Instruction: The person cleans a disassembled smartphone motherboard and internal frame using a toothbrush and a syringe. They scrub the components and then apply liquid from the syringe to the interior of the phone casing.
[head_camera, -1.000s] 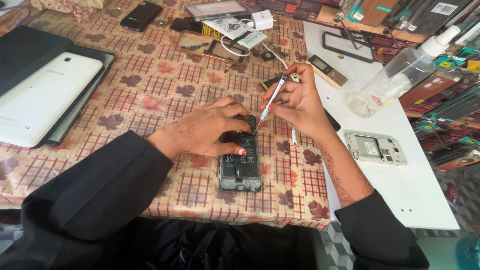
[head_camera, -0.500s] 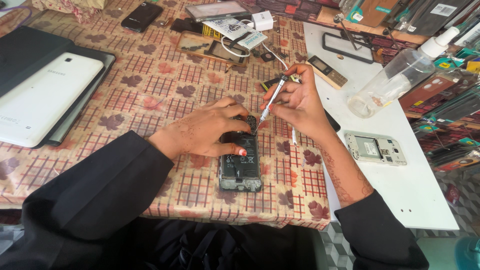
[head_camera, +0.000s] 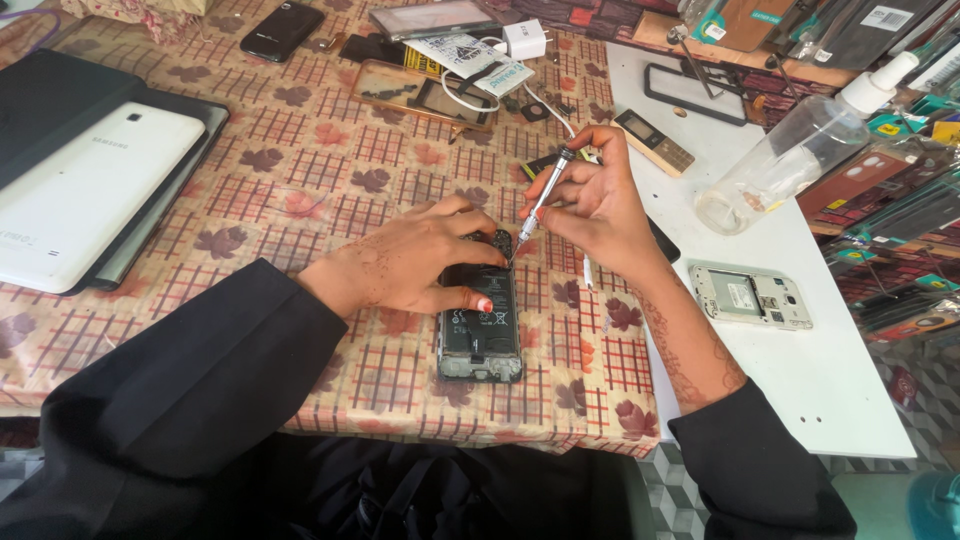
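Note:
An opened black phone (head_camera: 481, 333) lies with its back off on the leaf-patterned tablecloth (head_camera: 330, 170), its battery showing. My left hand (head_camera: 415, 262) rests across the phone's upper half and pins it down. My right hand (head_camera: 594, 204) pinches a thin metal screwdriver (head_camera: 541, 201), held tilted, with its tip on the phone's top right corner. Both sleeves are black.
A white tablet (head_camera: 85, 190) on a dark case lies at the left. A silver phone frame (head_camera: 750, 296) and a tipped clear spray bottle (head_camera: 800, 145) sit on the white board (head_camera: 820, 390) at the right. Phones, a charger and cables lie along the far edge.
Nothing but a slight shift of my right hand and the screwdriver; the left hand and phone stay where they were.

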